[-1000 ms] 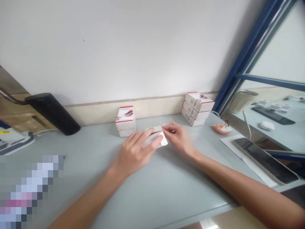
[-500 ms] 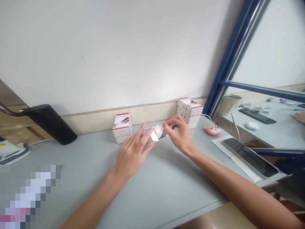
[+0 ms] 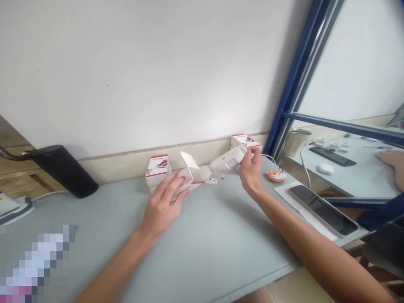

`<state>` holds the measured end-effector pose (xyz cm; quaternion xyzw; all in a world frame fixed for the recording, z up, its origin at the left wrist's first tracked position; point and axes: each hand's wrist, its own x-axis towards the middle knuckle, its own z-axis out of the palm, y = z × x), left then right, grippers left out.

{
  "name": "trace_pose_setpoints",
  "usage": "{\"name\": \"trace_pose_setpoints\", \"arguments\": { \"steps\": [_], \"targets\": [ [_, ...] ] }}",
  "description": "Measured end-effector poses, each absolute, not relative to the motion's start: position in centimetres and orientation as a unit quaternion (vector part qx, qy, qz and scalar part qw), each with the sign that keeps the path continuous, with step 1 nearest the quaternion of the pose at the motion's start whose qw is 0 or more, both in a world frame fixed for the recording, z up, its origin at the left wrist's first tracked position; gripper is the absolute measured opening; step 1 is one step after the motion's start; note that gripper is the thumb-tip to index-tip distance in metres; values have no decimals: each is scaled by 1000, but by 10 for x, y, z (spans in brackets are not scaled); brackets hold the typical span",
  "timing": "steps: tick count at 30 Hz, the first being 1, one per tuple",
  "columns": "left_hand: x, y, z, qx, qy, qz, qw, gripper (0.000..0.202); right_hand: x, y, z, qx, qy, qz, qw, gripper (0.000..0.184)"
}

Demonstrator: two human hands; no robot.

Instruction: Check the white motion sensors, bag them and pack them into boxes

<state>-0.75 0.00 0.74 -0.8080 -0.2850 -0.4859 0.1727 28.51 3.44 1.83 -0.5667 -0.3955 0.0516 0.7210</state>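
Two hands (image 3: 160,206), one opened carton (image 3: 191,179)

The pale grey worktop (image 3: 214,240) carries white, red-trimmed boxes along the wall, one stack at left (image 3: 158,171) and another at right (image 3: 246,142). Between them lie an opened carton (image 3: 189,181) and a small white fitting (image 3: 211,181). Further right sit an orange fox trinket (image 3: 276,176) and a phone (image 3: 322,210) on a white sheet (image 3: 282,191).

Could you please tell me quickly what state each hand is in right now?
Left hand: closed around the open white carton.
Right hand: closed, holding a white plastic object.
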Motion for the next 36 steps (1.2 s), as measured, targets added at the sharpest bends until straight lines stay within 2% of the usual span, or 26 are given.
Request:
{"name": "trace_pose_setpoints", "arguments": {
  "steps": [5, 9, 12, 18, 22, 24, 25, 28, 33, 36],
  "targets": [
    [8, 12, 21, -801, -282, -489, 199, 44, 285, 32, 18, -566, -432, -28, 702, 19],
    [39, 38, 37, -847, -333, -369, 190, 37, 282, 27, 19, -540, -486, -84, 682, 12],
    [55, 62, 35, -867, -376, -292, 143, 43, 281, 27, 20, -523, -489, -104, 690, 8],
    [53, 87, 15, -887, -389, -235, 83, 44, 274, 26, 22, -489, -487, -75, 720, 7],
    [48, 59, 14, -869, -372, -325, 40, 52, 267, 21, 26, -503, -444, 5, 742, 14],
    [50, 28, 12, -828, -375, -410, -70, 51, 260, 18, 25, -531, -388, 110, 745, 19],
    [52, 12, 10, -791, -382, -450, -161, 52, 255, 16, 23, -542, -364, 172, 738, 21],
    [61, -28, 3, -655, -357, -458, -483, 64, 236, 8, 16, -548, -339, 309, 699, 21],
    [59, -30, 5, -448, -346, -477, -672, 51, 214, -6, 16, -442, -419, 480, 631, 28],
    [49, -18, 7, -351, -325, -466, -744, 43, 221, -7, 21, -429, -548, 419, 583, 32]
  ]
}}
